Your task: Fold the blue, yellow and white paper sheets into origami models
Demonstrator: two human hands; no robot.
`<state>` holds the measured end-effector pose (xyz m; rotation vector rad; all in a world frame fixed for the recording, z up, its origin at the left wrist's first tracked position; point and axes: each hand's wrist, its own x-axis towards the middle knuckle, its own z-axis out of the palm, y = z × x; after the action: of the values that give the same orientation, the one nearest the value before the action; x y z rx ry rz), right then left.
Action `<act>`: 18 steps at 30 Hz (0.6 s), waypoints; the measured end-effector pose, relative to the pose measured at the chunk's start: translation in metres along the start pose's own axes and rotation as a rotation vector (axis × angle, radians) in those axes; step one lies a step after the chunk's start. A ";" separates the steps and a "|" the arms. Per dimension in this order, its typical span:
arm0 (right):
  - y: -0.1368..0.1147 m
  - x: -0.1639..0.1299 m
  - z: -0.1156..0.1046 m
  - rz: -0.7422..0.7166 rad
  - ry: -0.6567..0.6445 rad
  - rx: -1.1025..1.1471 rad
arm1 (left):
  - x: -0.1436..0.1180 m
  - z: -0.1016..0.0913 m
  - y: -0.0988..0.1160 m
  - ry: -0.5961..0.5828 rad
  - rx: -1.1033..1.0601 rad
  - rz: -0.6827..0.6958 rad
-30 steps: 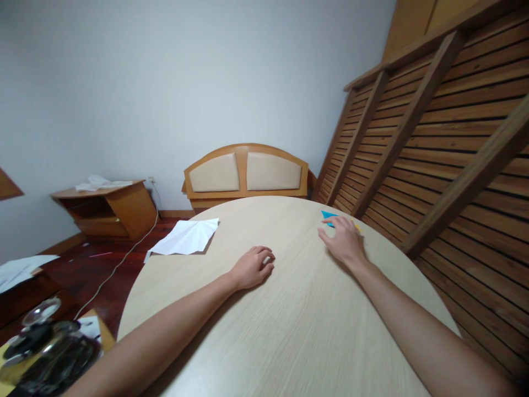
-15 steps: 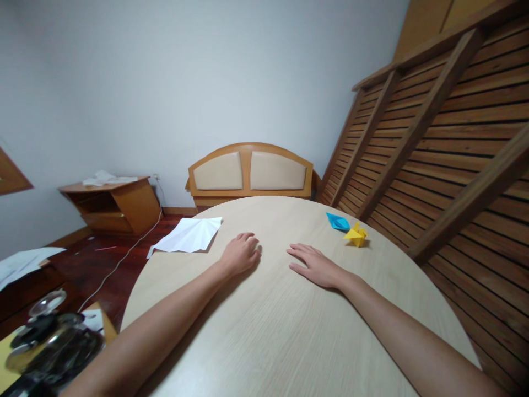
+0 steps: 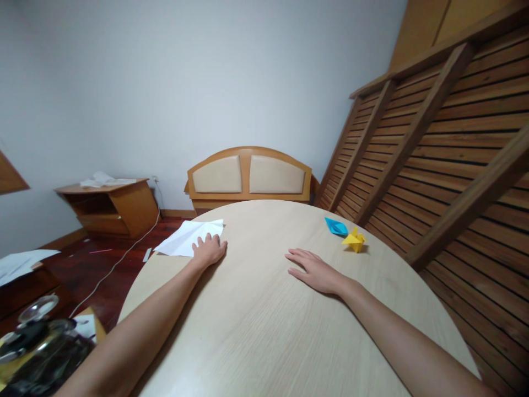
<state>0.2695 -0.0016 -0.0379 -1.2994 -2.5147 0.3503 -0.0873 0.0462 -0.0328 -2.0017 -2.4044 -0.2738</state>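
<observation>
My left hand [image 3: 210,251] lies over the right part of a creased white sheet of paper [image 3: 177,240], palm down with its fingers spread. My right hand [image 3: 314,271] rests flat on the round pale wooden table [image 3: 256,331], fingers stretched out and holding nothing. Beyond it to the right are a folded blue paper piece [image 3: 336,226] and a yellow origami figure [image 3: 354,240], close beside each other. Neither is touched by a hand.
A slatted wooden panel [image 3: 433,154] leans along the right side. Behind the table stands a headboard [image 3: 250,171]. At the left are a small cabinet [image 3: 132,212] with papers on top, a cord [image 3: 119,262] on the floor and a glass pot [image 3: 45,347].
My left hand has moved left from the bare tabletop onto the white paper, its fingers spreading out. My right hand has stayed in place. The view has shifted slightly.
</observation>
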 end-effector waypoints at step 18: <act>-0.015 0.005 -0.018 -0.001 0.361 0.149 | -0.111 -0.034 0.102 -0.300 -0.422 1.377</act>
<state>0.2614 -0.0047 -0.0155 -1.1834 -2.1470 0.2689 0.0291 -0.0496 0.0017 -3.4184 -0.5332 -0.4417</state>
